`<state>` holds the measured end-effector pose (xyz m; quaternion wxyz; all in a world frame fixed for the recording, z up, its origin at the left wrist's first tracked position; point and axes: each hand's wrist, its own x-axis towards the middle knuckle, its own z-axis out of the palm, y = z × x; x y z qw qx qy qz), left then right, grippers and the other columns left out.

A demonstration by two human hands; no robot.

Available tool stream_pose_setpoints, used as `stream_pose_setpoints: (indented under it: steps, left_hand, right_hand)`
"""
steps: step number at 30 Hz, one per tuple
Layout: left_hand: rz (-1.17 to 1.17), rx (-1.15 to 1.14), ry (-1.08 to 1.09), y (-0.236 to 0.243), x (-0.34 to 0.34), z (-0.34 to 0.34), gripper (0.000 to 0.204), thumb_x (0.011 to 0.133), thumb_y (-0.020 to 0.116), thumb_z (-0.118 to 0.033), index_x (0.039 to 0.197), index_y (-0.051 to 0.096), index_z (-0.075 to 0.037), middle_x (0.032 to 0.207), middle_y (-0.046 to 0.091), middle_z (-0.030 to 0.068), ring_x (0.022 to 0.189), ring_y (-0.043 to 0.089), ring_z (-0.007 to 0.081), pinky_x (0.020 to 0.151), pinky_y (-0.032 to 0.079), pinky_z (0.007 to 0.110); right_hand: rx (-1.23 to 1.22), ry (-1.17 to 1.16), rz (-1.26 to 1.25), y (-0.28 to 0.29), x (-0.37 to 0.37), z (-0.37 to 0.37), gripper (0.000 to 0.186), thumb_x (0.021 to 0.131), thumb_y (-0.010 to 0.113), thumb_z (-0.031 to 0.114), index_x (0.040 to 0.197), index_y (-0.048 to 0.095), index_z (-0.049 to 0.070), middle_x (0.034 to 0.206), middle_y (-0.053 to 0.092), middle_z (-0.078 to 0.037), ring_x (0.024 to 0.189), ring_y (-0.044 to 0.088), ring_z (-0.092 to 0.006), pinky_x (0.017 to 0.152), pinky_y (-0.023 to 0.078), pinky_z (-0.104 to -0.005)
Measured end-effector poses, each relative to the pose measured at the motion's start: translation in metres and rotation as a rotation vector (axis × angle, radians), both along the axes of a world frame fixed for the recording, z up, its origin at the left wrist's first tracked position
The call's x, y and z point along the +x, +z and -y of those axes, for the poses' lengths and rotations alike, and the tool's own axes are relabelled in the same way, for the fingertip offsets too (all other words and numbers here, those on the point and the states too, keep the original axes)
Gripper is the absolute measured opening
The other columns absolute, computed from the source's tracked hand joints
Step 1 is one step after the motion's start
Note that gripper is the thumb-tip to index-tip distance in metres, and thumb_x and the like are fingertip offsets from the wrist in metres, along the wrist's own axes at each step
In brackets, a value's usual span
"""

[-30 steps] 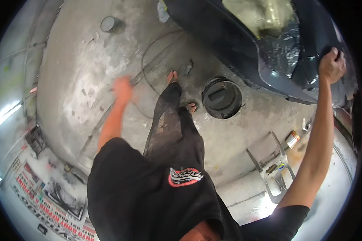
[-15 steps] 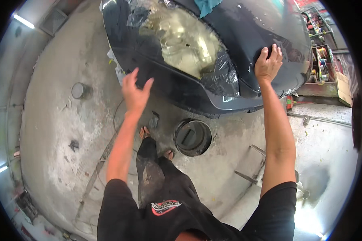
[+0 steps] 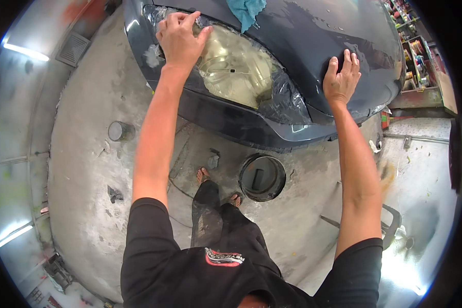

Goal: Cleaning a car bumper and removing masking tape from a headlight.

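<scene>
On the front corner of the dark blue car point(image 3: 313, 46), seen from the head camera, both of the person's hands are resting against the bodywork. The left hand point(image 3: 179, 38) is lying at the upper left edge of the yellowed headlight point(image 3: 236, 69), its fingers point(image 3: 190, 20) curled loosely and pressing on the crinkled clear masking film point(image 3: 287, 102) that is framing the lens; whether they are pinching the film cannot be told. The right hand point(image 3: 341, 77) is lying flat on the hood just right of the headlight, its fingers spread open and gripping nothing. A teal cloth point(image 3: 247, 11) is sitting on the hood above the headlight, between the two hands and apart from both. Below the bumper point(image 3: 241, 128), the person's sandalled feet point(image 3: 205, 175) are standing on the stained concrete floor point(image 3: 82, 195). A round black bucket point(image 3: 262, 177) is standing just beside the right foot, and a small grey can point(image 3: 119, 131) is sitting well off toward the left.
</scene>
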<state>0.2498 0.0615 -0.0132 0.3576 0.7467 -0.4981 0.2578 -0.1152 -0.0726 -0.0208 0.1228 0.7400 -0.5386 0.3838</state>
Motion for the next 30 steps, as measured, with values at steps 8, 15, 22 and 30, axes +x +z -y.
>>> stream_pose_setpoints:
  steps: [8, 15, 22, 30]
  left_hand:
    - [0.414, 0.19, -0.386, 0.027, 0.024, 0.021, 0.015, 0.084, 0.071, -0.025, 0.09, 0.069, -0.012, 0.095, 0.062, -0.0007, 0.091, 0.06, 0.0222, 0.077, 0.047, 0.038]
    - [0.408, 0.2, -0.47, 0.028, 0.053, 0.02, 0.011, 0.089, 0.064, -0.014, 0.094, 0.062, -0.005, 0.094, 0.062, 0.0061, 0.089, 0.06, 0.0277, 0.078, 0.048, 0.04]
    - [0.01, -0.012, -0.401, 0.016, 0.068, -0.002, 0.012, 0.094, 0.06, -0.013, 0.099, 0.061, -0.002, 0.094, 0.063, 0.012, 0.088, 0.063, 0.0301, 0.078, 0.05, 0.039]
    - [0.082, 0.039, -0.53, 0.024, 0.041, 0.008, 0.013, 0.084, 0.064, -0.009, 0.096, 0.061, -0.004, 0.091, 0.067, 0.012, 0.088, 0.063, 0.0291, 0.082, 0.05, 0.038]
  right_hand:
    - [-0.053, 0.027, 0.003, 0.0, -0.001, 0.002, 0.055, 0.093, 0.051, 0.041, 0.137, 0.052, 0.008, 0.144, 0.046, -0.018, 0.138, 0.037, -0.0361, 0.112, 0.028, -0.0575]
    - [-0.016, 0.006, -0.003, -0.001, -0.001, 0.003, 0.055, 0.093, 0.051, 0.041, 0.137, 0.053, 0.009, 0.144, 0.046, -0.017, 0.138, 0.037, -0.0354, 0.112, 0.028, -0.0573]
    - [-0.013, 0.0, -0.008, -0.003, -0.001, 0.003, 0.055, 0.093, 0.051, 0.041, 0.138, 0.052, 0.009, 0.145, 0.045, -0.017, 0.138, 0.037, -0.035, 0.112, 0.028, -0.057]
    - [-0.018, -0.008, -0.031, -0.001, -0.001, 0.003, 0.055, 0.094, 0.05, 0.041, 0.138, 0.052, 0.009, 0.145, 0.045, -0.017, 0.138, 0.037, -0.0352, 0.111, 0.028, -0.0569]
